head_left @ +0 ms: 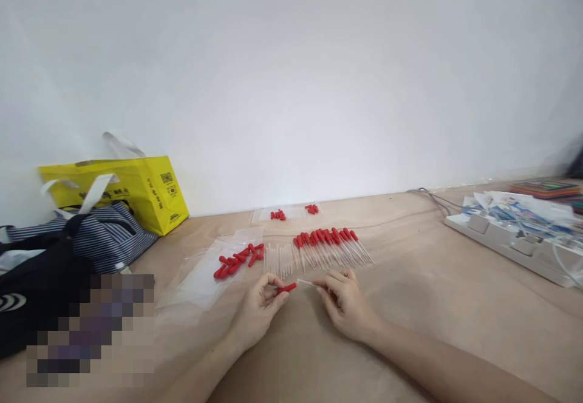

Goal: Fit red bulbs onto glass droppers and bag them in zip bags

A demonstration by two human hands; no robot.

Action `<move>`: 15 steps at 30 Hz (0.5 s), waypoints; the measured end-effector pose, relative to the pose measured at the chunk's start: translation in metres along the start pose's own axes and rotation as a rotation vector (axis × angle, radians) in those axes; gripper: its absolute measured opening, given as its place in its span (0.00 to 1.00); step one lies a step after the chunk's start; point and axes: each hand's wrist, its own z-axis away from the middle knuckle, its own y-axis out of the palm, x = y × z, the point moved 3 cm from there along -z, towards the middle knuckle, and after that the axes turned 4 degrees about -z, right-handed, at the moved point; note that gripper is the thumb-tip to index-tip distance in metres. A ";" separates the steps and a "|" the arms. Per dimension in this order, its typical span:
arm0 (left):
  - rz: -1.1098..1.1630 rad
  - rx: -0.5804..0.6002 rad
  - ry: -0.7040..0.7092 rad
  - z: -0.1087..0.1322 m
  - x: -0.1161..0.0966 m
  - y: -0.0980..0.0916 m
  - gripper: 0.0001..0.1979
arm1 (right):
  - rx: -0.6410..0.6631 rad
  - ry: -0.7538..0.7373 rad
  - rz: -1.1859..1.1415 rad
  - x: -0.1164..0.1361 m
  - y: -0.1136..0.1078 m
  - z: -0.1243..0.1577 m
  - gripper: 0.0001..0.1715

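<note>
Between the fingers of my left hand (pixel 262 303) is a red rubber dropper bulb (pixel 288 288), its narrow end pointing right. My right hand (pixel 344 300) is closed on a thin clear glass tube (pixel 305 282), whose tip lies just short of the bulb, seemingly apart from it. Behind my hands lie several loose red bulbs (pixel 234 262) on clear plastic bags (pixel 200 275). To their right is a row of bare glass tubes (pixel 277 258), then a fanned row of red-bulbed droppers (pixel 328 245).
Farther back by the wall, a clear bag (pixel 296 213) holds more red bulbs and tubes. A yellow bag (pixel 159 190), a striped bag (pixel 118 233) and a black bag (pixel 40 294) stand left. At right are a white power strip (pixel 505 250) with cables and colourful papers (pixel 514 209).
</note>
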 end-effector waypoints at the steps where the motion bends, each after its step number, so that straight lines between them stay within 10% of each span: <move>1: 0.013 0.010 -0.010 0.000 0.001 0.000 0.10 | 0.010 -0.005 -0.003 0.001 0.000 0.000 0.11; 15: -0.205 -0.093 0.080 0.002 -0.001 0.000 0.09 | 0.143 -0.083 -0.041 0.012 0.007 0.003 0.13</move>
